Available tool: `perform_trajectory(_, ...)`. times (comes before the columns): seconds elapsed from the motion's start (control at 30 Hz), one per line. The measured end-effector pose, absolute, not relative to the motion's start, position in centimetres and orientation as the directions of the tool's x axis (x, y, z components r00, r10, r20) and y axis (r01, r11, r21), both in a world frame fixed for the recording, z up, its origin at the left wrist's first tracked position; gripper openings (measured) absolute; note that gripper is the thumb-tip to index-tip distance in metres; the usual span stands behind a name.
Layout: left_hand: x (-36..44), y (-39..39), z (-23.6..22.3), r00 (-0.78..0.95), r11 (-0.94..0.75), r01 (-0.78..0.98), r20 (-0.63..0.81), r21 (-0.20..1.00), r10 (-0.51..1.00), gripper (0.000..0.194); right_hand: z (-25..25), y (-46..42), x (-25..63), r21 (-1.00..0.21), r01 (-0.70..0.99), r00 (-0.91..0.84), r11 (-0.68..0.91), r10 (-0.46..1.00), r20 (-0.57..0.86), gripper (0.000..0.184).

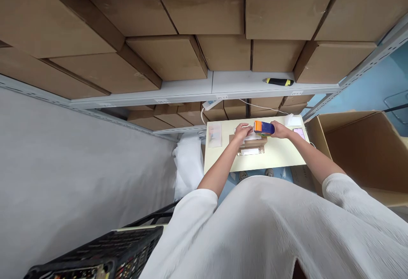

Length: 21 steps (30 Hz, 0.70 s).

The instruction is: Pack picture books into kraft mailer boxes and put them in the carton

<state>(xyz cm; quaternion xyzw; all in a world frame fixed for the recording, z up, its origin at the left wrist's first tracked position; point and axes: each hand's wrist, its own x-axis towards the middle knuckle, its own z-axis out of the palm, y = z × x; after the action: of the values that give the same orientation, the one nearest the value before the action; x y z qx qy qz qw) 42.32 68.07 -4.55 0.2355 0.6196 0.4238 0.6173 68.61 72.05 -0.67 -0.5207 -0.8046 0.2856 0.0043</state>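
Phone lies near the right hand

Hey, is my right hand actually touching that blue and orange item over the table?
Touching. The head view shows the right hand gripping the blue and orange item at its dark blue end, no gap visible.

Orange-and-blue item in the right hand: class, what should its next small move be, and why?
Probably ease the orange-and-blue item toward the cardboard: the right hand holds it, the left hand is close to its orange end, and the cardboard lies near both on the table.
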Motion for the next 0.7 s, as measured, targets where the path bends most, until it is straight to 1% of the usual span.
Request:
perform_trajectory(0.07,42.6,68.1,-4.5,-0.125,0.529,-0.223,-0.562,0.819,0.818,0.048,-0.6,72.1,68.5,-0.469,0.827,-0.473,0.309,0.834,-0.283,0.047)
perform_trajectory(0.13,42.6,68.0,-4.5,-0.139,0.514,-0.198,-0.543,0.834,0.828,0.047,-0.6,72.1,68.4,-0.478,0.819,-0.485,0.319,0.829,-0.278,0.045)
perform_trajectory(0.3,41.6,67.4,-4.8,-0.252,0.434,-0.134,-0.454,0.891,0.854,0.048,-0.2,71.8,67.5,-0.54,0.791,-0.5,0.288,0.813,-0.298,0.041)
perform_trajectory(0.37,41.0,67.2,-5.0,-0.29,0.423,-0.118,-0.439,0.898,0.851,0.049,0.2,71.8,66.9,-0.546,0.778,-0.527,0.311,0.797,-0.297,0.038)
perform_trajectory(0.43,40.4,66.9,-5.2,-0.314,0.427,-0.114,-0.44,0.897,0.841,0.051,0.5,72.0,66.1,-0.509,0.782,-0.553,0.359,0.776,-0.302,0.035)
perform_trajectory(0.57,39.6,66.5,-5.7,-0.334,0.442,-0.138,-0.462,0.886,0.821,0.056,1.3,72.3,64.6,-0.381,0.812,-0.57,0.442,0.74,-0.357,0.037)
perform_trajectory(0.7,38.1,66.4,-6.3,-0.356,0.439,-0.198,-0.482,0.876,0.801,0.061,2.1,72.5,63.9,-0.273,0.835,-0.551,0.478,0.73,-0.405,0.038)
